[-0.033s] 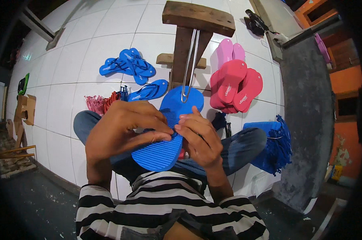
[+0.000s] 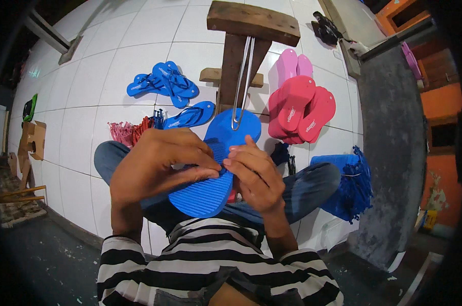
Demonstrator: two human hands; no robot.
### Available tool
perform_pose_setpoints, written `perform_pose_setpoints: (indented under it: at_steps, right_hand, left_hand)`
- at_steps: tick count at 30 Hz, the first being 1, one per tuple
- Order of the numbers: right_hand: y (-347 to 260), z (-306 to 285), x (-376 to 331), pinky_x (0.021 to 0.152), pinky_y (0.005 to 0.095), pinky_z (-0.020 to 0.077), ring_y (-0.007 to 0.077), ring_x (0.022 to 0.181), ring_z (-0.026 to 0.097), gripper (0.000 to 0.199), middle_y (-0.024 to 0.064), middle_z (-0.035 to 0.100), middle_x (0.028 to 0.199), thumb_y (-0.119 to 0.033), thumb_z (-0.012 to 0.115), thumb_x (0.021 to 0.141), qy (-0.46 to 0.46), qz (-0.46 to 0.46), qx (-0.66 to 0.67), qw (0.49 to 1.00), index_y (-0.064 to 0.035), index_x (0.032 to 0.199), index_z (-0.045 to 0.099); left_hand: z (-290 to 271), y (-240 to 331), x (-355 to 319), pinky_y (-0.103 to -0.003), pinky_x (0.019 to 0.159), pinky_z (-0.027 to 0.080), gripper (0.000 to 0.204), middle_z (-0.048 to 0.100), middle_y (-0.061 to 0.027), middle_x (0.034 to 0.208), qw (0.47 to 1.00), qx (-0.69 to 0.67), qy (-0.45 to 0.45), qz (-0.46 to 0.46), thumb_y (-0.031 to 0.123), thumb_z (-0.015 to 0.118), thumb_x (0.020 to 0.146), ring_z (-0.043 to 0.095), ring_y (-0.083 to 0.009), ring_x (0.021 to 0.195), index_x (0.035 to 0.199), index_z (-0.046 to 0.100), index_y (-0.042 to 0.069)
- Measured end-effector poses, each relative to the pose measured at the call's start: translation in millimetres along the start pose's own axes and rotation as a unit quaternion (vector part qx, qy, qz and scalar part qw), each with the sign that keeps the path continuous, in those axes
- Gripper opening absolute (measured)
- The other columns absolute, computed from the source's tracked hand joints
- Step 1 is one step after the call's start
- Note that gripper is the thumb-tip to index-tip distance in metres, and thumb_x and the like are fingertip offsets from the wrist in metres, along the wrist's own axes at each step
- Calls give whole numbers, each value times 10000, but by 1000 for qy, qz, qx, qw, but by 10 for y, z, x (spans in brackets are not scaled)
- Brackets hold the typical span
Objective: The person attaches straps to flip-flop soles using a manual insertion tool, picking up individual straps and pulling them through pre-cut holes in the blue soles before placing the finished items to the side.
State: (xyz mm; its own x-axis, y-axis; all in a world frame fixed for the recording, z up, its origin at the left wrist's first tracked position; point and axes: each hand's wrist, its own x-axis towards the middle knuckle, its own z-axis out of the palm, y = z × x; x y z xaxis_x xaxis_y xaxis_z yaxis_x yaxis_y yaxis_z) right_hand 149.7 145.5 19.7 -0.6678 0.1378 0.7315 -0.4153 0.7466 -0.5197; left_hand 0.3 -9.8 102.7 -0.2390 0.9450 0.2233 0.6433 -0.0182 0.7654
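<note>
A blue flip-flop sole point(image 2: 203, 196) is held between my two hands, its ribbed face turned up. My left hand point(image 2: 162, 163) is closed, thumb and fingertips pinching at the sole's middle; whatever small part may be between them is hidden. My right hand point(image 2: 256, 176) grips the sole's right edge with bent fingers, the tips meeting those of the left hand. At the sole's far end lies the looped tip of a long metal wire hook point(image 2: 248, 66), which runs down from a wooden stand point(image 2: 254, 23).
Blue flip-flops point(image 2: 172, 84) with dark straps lie left of the stand. Stacked red soles point(image 2: 297, 104) and pink soles point(image 2: 294, 66) stand right. Bundled pink and red straps point(image 2: 134, 130) are by my left knee, blue straps point(image 2: 356, 186) by my right. A cardboard box point(image 2: 33, 140) sits far left.
</note>
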Motion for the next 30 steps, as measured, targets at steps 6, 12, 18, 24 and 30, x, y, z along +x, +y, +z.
perform_pose_setpoints:
  at_steps: [6, 12, 18, 24, 30]
  right_hand:
    - [42, 86, -67, 978, 469, 493, 285, 1020, 620, 369, 126, 595, 1050, 50, 701, 687, -51, -6, 23, 998, 18, 1047, 631]
    - [64, 318, -220, 949, 436, 520, 277, 954, 644, 423, 127, 624, 1025, 57, 710, 634, -104, -1, 38, 994, 21, 1042, 605]
    - [163, 367, -311, 896, 405, 525, 300, 979, 629, 456, 135, 614, 1048, -68, 755, 655, -133, -8, 69, 989, 16, 1073, 592]
    - [621, 71, -533, 766, 341, 535, 276, 860, 660, 400, 141, 652, 959, -63, 768, 686, -81, 142, 39, 986, 7, 1051, 620]
    - [668, 531, -507, 762, 359, 536, 334, 894, 644, 367, 177, 627, 993, -106, 711, 801, -150, 147, 71, 975, 16, 1126, 593]
  left_hand:
    - [90, -207, -153, -337, 640, 493, 168, 592, -81, 762, 999, 1, -46, -13, 29, 699, 731, 597, -236, 670, 843, 574, 18]
    - [187, -577, -454, -284, 619, 459, 128, 578, -65, 712, 977, -125, -108, -135, 3, 646, 734, 542, -143, 640, 828, 561, 24]
    - [398, -874, -695, -281, 609, 449, 130, 568, -54, 702, 952, -267, -57, -138, 95, 646, 782, 536, -146, 630, 816, 547, 18]
    - [195, -861, -981, -274, 628, 449, 220, 577, -56, 712, 889, -439, 88, -99, 188, 670, 850, 549, -159, 643, 814, 551, 6]
    - [659, -1089, -706, -280, 659, 472, 243, 672, -87, 806, 942, -206, 189, -185, 210, 690, 860, 599, -127, 711, 944, 667, -17]
